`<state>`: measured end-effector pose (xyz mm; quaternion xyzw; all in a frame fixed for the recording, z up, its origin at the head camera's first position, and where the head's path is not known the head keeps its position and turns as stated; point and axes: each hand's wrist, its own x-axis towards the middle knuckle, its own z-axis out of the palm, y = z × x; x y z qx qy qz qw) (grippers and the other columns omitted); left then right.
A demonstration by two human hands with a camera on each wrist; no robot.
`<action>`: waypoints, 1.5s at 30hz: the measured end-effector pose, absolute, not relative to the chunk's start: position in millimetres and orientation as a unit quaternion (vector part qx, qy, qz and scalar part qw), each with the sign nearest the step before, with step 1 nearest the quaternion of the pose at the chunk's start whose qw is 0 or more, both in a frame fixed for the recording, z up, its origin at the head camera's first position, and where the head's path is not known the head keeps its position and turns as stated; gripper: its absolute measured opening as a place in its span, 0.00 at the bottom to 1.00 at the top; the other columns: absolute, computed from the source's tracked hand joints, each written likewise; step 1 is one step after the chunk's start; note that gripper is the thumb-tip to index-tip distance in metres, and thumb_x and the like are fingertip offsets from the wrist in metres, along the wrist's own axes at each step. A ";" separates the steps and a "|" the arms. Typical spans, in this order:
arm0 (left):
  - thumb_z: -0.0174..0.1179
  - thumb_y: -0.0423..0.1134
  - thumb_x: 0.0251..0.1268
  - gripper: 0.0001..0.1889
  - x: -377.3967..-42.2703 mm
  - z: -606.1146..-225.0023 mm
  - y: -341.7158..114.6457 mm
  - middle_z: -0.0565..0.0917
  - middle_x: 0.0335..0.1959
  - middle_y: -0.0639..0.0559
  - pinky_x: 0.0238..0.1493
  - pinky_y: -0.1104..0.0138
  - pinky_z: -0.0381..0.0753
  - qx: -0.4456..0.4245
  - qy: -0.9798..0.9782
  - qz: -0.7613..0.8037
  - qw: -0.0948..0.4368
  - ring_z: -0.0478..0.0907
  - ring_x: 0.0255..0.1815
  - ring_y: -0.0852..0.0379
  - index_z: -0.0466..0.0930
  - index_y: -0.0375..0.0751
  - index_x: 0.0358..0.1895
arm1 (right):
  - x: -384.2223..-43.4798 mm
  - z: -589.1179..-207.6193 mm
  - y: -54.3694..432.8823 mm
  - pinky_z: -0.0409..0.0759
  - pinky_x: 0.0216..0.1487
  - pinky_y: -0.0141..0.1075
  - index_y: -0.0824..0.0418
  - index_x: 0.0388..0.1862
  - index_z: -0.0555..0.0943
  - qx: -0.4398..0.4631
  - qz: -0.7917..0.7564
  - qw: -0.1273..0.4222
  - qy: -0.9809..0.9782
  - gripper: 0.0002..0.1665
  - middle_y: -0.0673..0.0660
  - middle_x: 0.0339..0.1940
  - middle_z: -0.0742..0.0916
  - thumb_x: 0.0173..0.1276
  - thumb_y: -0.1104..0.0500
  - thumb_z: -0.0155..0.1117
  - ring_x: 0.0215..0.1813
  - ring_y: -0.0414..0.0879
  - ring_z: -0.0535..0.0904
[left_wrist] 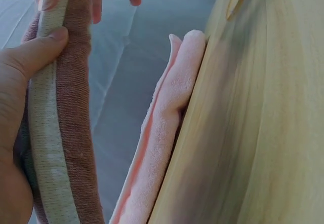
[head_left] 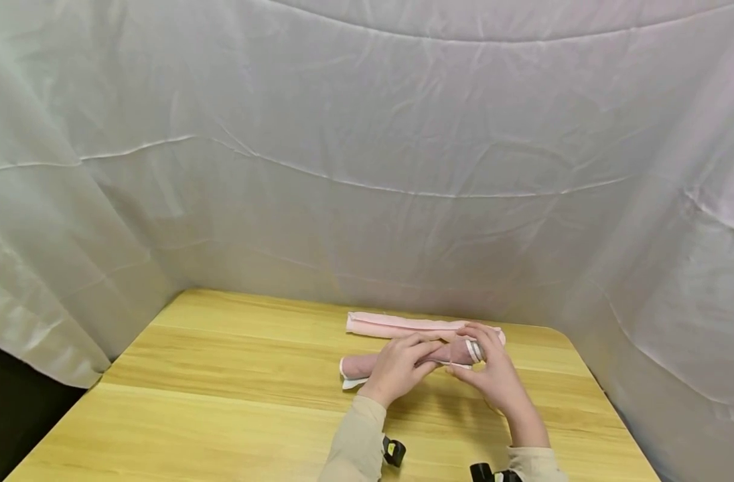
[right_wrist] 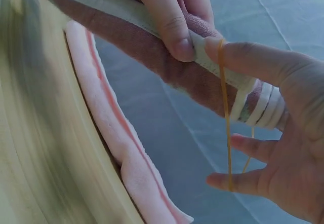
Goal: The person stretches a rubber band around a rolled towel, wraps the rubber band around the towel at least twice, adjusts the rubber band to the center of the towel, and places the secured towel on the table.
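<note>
A rolled mauve towel (head_left: 359, 365) with a white border is held above the table. My left hand (head_left: 398, 367) grips it near its middle, with the thumb on the white border in the left wrist view. At the towel's right end is my right hand (head_left: 493, 371), fingers spread. A yellow rubber band (right_wrist: 226, 107) is stretched between its thumb and fingers, across the towel's end in the right wrist view. The right thumb tip appears to touch the border. Part of the band is hidden behind the towel.
A rolled pink towel (head_left: 379, 325) lies on the wooden table (head_left: 222, 361) near its back edge, behind the hands. Another rubber band (left_wrist: 236, 0) is on the tabletop. Pale curtains (head_left: 343, 227) hang around the back and sides.
</note>
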<state>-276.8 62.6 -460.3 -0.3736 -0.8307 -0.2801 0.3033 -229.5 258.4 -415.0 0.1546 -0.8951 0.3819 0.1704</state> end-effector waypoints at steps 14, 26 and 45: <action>0.49 0.56 0.73 0.18 -271.6 -455.8 60.0 0.81 0.60 0.60 0.59 0.65 0.78 -0.365 -0.843 -0.332 0.214 0.80 0.59 0.58 0.79 0.58 0.58 | -228.4 -409.1 253.5 0.69 0.62 0.52 0.62 0.57 0.74 0.175 0.392 0.193 -0.882 0.37 0.64 0.64 0.73 0.47 0.63 0.80 0.66 0.57 0.66; 0.46 0.59 0.73 0.20 -271.6 -454.4 60.6 0.80 0.61 0.62 0.57 0.65 0.79 -0.355 -0.853 -0.337 0.182 0.80 0.57 0.61 0.79 0.60 0.58 | -231.6 -416.3 253.0 0.71 0.58 0.62 0.58 0.55 0.76 0.207 0.333 0.240 -0.888 0.37 0.65 0.63 0.74 0.44 0.66 0.80 0.64 0.62 0.69; 0.50 0.53 0.73 0.18 -272.7 -452.8 60.0 0.79 0.62 0.60 0.59 0.63 0.79 -0.380 -0.846 -0.313 0.203 0.80 0.58 0.58 0.76 0.62 0.62 | -234.0 -418.2 261.4 0.70 0.62 0.36 0.62 0.57 0.74 0.183 0.419 0.181 -0.871 0.37 0.63 0.63 0.72 0.47 0.65 0.80 0.62 0.40 0.64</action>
